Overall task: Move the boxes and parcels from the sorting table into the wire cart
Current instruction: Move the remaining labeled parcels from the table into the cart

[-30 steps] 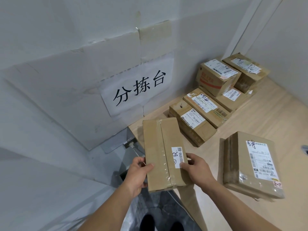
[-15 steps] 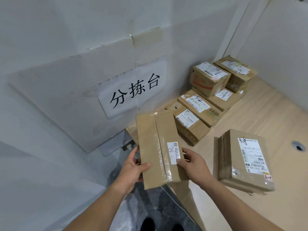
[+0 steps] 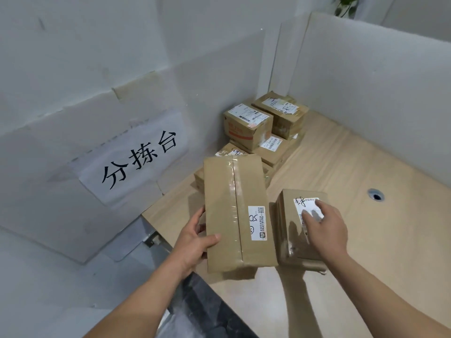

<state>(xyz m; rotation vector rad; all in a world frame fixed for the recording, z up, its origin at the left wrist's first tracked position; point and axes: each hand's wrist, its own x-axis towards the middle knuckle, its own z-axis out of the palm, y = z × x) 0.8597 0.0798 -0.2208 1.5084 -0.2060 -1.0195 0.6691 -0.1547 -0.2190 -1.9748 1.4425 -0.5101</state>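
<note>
You grasp the long box (image 3: 234, 215) in your left hand (image 3: 192, 242), raised above the counter (image 3: 341, 167) edge, while your right hand (image 3: 327, 228) lies flat on the parcel (image 3: 292, 240) beside it; curl round it next, then find the cart, which is not in view.

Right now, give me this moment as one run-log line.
left hand: holds long taped box | right hand: fingers on label of parcel on sorting table | stacked boxes: at back corner | wire cart: not in view
</note>
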